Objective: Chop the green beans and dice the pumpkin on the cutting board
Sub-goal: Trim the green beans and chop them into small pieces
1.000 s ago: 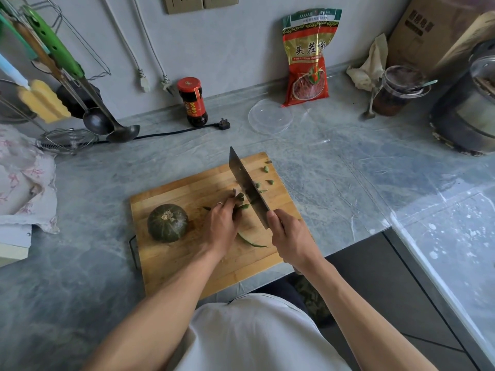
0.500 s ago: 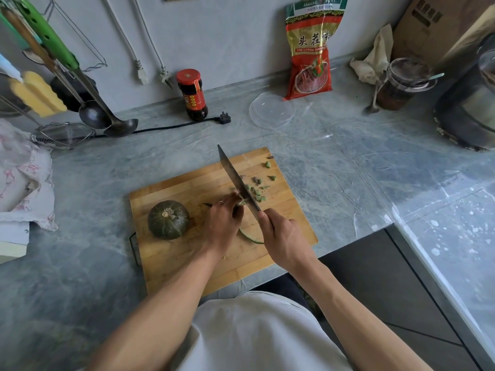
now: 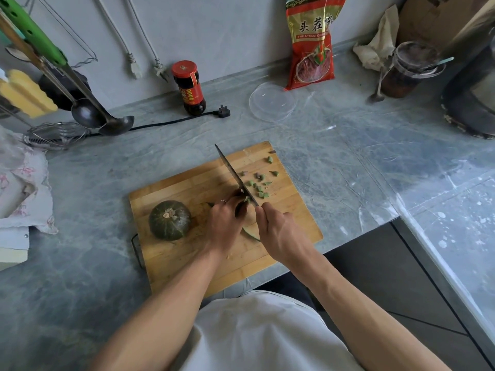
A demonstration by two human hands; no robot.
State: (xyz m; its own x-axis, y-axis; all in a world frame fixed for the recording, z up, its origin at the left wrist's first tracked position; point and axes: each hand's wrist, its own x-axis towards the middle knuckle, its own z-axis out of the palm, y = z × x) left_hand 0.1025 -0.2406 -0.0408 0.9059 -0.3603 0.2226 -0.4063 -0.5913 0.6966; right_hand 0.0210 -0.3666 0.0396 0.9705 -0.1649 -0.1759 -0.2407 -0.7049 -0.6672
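The left hand (image 3: 223, 226) has its fingers curled down over the green beans (image 3: 247, 200), pinning them to the cutting board (image 3: 187, 263) right against the flat of the blade. The right hand (image 3: 278, 234) is wrapped tight round the handle of the cleaver (image 3: 235, 175), whose edge is down on the board, tip pointing away from the person. Just right of the blade lies a scatter of cut bean pieces (image 3: 258, 183). 1 whole dark green pumpkin (image 3: 169, 220) sits on the board's left part, stem up, near the left hand but apart from it. The board lies on a grey marble counter (image 3: 348, 162), with a sauce bottle (image 3: 189, 88) and a clear lid (image 3: 272, 101) farther back.
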